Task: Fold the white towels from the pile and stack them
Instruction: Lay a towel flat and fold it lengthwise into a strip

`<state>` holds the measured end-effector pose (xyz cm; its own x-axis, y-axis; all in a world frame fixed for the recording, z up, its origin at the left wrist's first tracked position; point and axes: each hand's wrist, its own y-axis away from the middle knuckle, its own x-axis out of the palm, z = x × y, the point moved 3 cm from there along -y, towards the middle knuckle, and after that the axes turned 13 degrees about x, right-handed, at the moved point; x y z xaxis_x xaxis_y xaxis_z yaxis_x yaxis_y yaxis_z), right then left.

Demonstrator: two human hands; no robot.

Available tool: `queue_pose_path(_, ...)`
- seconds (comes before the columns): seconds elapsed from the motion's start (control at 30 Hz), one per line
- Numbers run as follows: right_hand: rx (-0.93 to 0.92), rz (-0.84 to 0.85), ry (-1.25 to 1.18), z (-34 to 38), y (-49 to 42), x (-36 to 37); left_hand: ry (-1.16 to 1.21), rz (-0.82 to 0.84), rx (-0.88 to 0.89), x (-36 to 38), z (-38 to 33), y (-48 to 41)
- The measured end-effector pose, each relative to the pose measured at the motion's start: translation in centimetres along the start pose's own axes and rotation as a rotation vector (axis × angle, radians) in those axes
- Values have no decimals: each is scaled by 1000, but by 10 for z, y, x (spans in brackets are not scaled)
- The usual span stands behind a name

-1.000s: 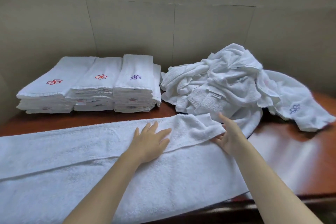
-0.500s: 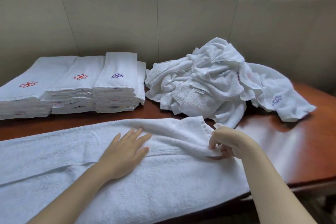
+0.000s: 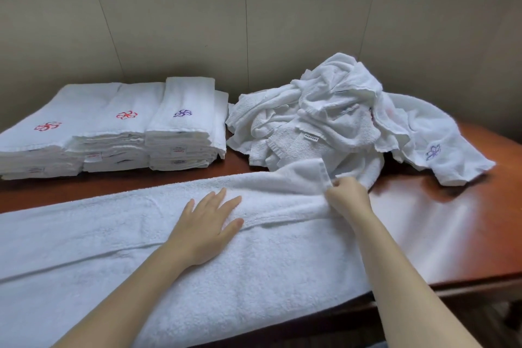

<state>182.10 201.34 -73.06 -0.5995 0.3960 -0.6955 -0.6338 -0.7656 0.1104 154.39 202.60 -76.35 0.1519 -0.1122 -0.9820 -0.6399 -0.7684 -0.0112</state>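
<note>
The towel [image 3: 169, 248] was laid lengthwise along the worktop [image 3: 452, 234], its right end corner pinched by the right hand [image 3: 348, 195] while the left hand [image 3: 207, 223], fingers straight, was pressed flat mid-length.

two bare forearms, left hand [image 3: 207, 223], right hand [image 3: 348, 195]

The spread towel [image 3: 254, 277] is showing thick, looped terry cloth, matt throughout. The counter [image 3: 452, 220] is presenting polished reddish wood, glossy and catching light. The pile [image 3: 324, 127] is showing crumpled cloth, and the stacked towels [image 3: 113, 135] are showing smoother cloth with stitched emblems. The wall [image 3: 254, 37] is appearing matt.
</note>
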Motion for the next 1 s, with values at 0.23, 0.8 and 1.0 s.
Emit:
queue_pose_path(0.23, 221, 290, 56, -6, 4, -10, -59, 66, 78, -1, 9, 6)
queue_pose_path(0.8, 240, 316, 48, -26, -4, -17, -78, 100, 127, 0, 6, 12)
queue_pose_path(1.0, 117, 327, 138, -16, 3, -10, -81, 77, 129, 4, -7, 11)
